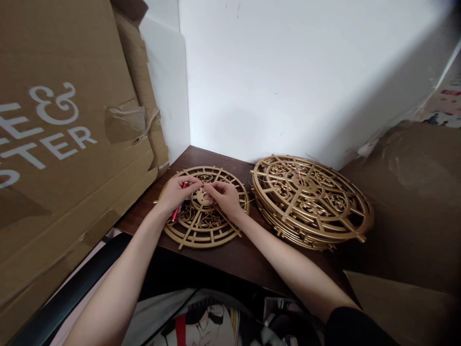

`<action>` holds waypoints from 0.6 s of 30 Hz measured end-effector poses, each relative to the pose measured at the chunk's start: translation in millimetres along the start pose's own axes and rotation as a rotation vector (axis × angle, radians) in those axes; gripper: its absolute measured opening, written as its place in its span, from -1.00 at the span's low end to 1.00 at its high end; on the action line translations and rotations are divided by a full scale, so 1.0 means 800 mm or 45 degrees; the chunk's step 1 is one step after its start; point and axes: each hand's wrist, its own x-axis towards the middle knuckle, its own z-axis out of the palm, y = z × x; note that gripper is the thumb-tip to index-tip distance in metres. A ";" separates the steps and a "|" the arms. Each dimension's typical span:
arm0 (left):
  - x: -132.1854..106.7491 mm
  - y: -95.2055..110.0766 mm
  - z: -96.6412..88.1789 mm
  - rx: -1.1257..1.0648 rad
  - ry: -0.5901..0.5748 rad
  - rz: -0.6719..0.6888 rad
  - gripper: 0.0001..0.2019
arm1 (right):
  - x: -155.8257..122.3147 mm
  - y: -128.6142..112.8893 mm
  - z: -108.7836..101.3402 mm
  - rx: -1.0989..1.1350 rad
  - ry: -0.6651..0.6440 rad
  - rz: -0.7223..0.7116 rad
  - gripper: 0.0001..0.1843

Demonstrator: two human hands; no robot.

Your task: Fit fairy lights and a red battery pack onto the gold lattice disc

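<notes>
A round gold openwork wheel (194,238) with scrolled ornament and a hub lies flat on the dark wood table. My left hand (173,194) is over its left side, thumb and forefinger pinched near the hub. A thin red pen-like tool (175,214) is tucked in this hand, its top showing between the fingers and its lower end below the palm. My right hand (226,198) is closed in a pinch just right of the hub, fingertips almost meeting the left ones. Whatever small piece lies between the fingertips is too small to make out.
To the right stands a pile of similar gold wheels (288,211), with thin wires (300,175) on top. A large cardboard box (82,158) closes off the left side, and more cardboard (414,192) is on the right. A white wall (259,86) rises behind the table (212,259).
</notes>
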 end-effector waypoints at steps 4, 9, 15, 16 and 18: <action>0.000 0.001 0.000 -0.060 0.008 -0.025 -0.69 | 0.000 0.001 0.000 -0.003 -0.008 -0.020 -0.66; 0.001 -0.001 0.000 -0.091 0.022 -0.031 -0.68 | -0.001 0.001 0.000 -0.030 -0.015 -0.017 -0.65; 0.003 -0.007 -0.002 -0.056 0.019 -0.014 -0.69 | 0.001 0.002 -0.001 -0.019 -0.015 0.011 -0.64; 0.004 -0.007 -0.002 -0.034 0.020 -0.001 -0.69 | 0.001 0.002 -0.001 -0.018 -0.008 0.014 -0.64; 0.003 -0.008 -0.002 0.032 0.021 0.030 -0.69 | 0.001 0.003 -0.001 -0.010 0.004 0.019 -0.63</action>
